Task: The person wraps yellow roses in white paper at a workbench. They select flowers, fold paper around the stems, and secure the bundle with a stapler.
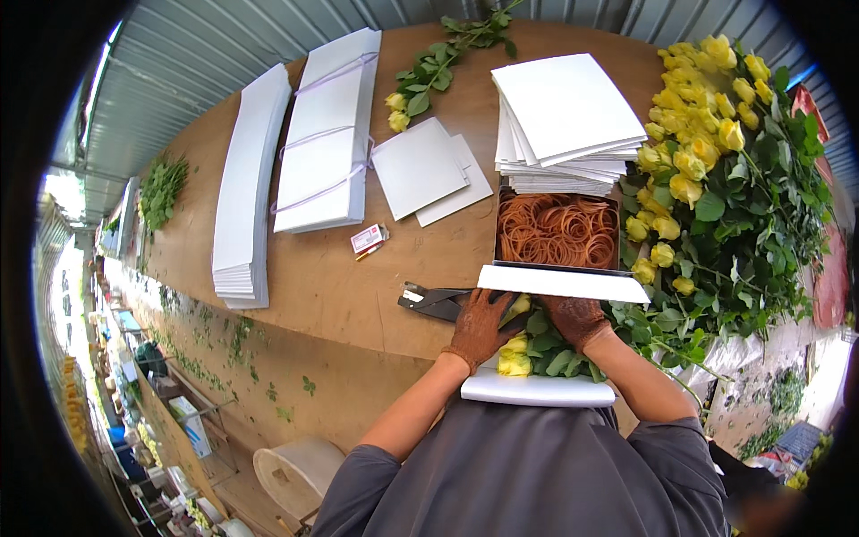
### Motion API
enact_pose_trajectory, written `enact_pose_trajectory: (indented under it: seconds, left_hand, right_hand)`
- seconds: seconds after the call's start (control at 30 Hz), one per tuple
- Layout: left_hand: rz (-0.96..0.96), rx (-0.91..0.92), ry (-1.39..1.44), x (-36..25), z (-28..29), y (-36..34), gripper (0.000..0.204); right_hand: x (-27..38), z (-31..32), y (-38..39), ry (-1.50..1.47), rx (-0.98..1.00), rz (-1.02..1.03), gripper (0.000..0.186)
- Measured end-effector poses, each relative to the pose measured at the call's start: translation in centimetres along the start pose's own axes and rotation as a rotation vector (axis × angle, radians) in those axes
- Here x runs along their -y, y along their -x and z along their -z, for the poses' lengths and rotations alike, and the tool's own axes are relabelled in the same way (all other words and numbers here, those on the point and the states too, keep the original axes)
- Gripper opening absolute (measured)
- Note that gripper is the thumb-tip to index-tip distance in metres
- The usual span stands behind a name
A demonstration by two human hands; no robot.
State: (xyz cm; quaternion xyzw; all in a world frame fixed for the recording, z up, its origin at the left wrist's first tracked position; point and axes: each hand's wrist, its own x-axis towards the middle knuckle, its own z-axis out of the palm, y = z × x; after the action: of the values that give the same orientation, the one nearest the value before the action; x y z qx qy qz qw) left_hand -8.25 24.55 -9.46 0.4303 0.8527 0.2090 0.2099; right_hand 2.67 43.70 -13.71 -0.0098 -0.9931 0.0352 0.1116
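My left hand (481, 328), in a brown-stained glove, has its fingers spread beside yellow rose heads (514, 356) and against the far flap of a white sheet. My right hand (577, 319), gloved alike, rests on the leafy stems (548, 347); its fingertips are hidden by leaves and the flap. The bunch lies between the raised far flap (564, 283) and the near white edge (537, 390), close to my body. Just left of my left hand lies a black stapler (436, 302). Beyond the flap, an open box holds brown rubber bands (559, 231).
White sheets (568, 107) are stacked behind the box. A big heap of yellow roses (698, 170) covers the table's right. Two white stacks (327, 143) (246, 197), square cards (420, 168) and a small staple box (368, 240) lie leftward. A pale bin (295, 474) stands below the table.
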Motion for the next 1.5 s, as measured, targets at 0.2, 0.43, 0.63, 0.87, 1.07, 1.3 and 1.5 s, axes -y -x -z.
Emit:
enact_pose_trajectory:
  seconds: [0.2, 0.43, 0.63, 0.87, 1.07, 1.3, 1.5]
  left_hand:
    - [0.041, -0.152, 0.143, 0.6, -0.2, 0.6, 0.072]
    - [0.049, -0.124, 0.328, 2.2, -1.2, 0.1, 0.083]
    - [0.101, 0.028, 0.424, 2.2, 0.3, -0.1, 0.077]
    - [0.046, -0.184, 0.511, 5.3, 1.5, 1.4, 0.076]
    - [0.043, -0.464, 0.034, 15.4, 11.8, -0.2, 0.082]
    - [0.433, -0.140, -0.603, 25.6, 19.5, -3.1, 0.100]
    - [0.137, -0.260, -0.599, 25.4, 19.6, 0.3, 0.040]
  right_hand:
    - [1.2, 4.5, -1.1, -0.141, 0.144, 0.007, 0.034]
    - [1.2, 4.8, -1.0, -0.323, 0.173, -0.013, 0.038]
    - [1.6, 8.8, -0.8, -0.295, 0.207, -0.045, 0.042]
    - [2.7, 18.5, 0.1, -0.539, 0.336, -0.284, 0.047]
    - [7.5, 17.8, 2.5, -0.535, 0.380, -0.096, 0.050]
    - [8.3, 17.0, 2.5, -0.487, 0.083, -0.116, 0.053]
    - [8.1, 16.8, 2.7, -0.440, 0.064, -0.098, 0.051]
